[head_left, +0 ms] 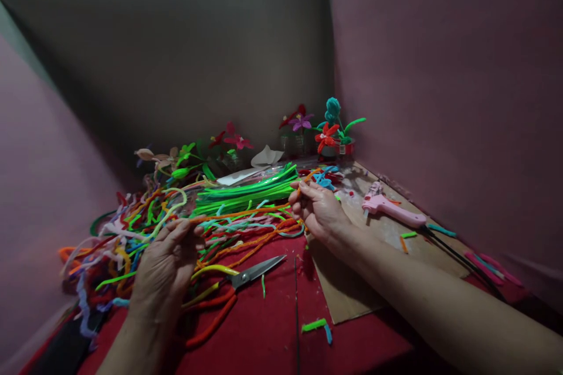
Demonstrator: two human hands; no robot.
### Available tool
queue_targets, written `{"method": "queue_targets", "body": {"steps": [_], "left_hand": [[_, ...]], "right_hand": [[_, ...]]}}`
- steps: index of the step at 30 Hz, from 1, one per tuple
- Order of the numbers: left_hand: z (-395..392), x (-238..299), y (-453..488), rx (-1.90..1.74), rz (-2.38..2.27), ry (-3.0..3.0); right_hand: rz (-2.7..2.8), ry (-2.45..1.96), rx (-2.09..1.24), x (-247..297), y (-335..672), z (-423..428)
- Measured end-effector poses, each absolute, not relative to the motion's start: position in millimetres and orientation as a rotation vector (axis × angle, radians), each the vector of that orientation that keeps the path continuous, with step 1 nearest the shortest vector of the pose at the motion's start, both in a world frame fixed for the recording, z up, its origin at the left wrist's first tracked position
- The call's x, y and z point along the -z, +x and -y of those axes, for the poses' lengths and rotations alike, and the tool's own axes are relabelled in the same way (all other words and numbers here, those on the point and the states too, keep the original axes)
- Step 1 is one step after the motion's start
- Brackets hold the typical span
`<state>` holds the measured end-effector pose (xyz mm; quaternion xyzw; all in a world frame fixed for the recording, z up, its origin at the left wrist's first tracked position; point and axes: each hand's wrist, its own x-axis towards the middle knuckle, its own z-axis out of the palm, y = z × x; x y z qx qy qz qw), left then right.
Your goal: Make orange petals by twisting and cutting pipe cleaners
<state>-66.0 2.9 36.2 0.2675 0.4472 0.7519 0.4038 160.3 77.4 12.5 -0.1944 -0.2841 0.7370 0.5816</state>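
Note:
An orange pipe cleaner point(246, 212) stretches nearly level between my two hands. My left hand point(169, 258) pinches its left end between thumb and fingers. Toward the other end, my right hand point(319, 211) grips it, and a short orange tip sticks out above the fingers. Behind it lies a bundle of green pipe cleaners point(250, 190). Below the strand, a pair of scissors point(253, 274) rests on the red cloth, blades apart, with one yellow and one orange handle. My left hand and wrist hide part of the handles.
Loose pipe cleaners in many colours point(118, 246) heap up at the left. A pink glue gun point(391, 211) lies on cardboard point(347, 287) at the right, its cord running toward the front. Pipe-cleaner flowers point(326, 137) stand along the back. Green and blue offcuts point(314, 325) lie near the front.

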Motion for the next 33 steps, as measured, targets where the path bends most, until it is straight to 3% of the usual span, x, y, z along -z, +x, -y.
{"method": "queue_targets", "body": {"steps": [9, 15, 20, 33], "left_hand": [[7.6, -44.1, -77.3, -1.809, -0.664, 0.666], [7.1, -33.3, -44.8, -1.624, -1.079, 0.873], [18.5, -22.6, -9.1, -1.332, -1.132, 1.119], [24.9, -25.1, -3.1, -1.170, -1.349, 1.293]], "right_hand": [[0.988, -0.247, -1.977, -15.4, 162.1, -63.2], [1.227, -0.147, -2.237, -13.5, 158.9, -42.0], [1.314, -0.214, -2.321, -4.9, 151.3, -33.0], [1.393, -0.492, -2.207, -2.4, 146.2, -27.7]]}}
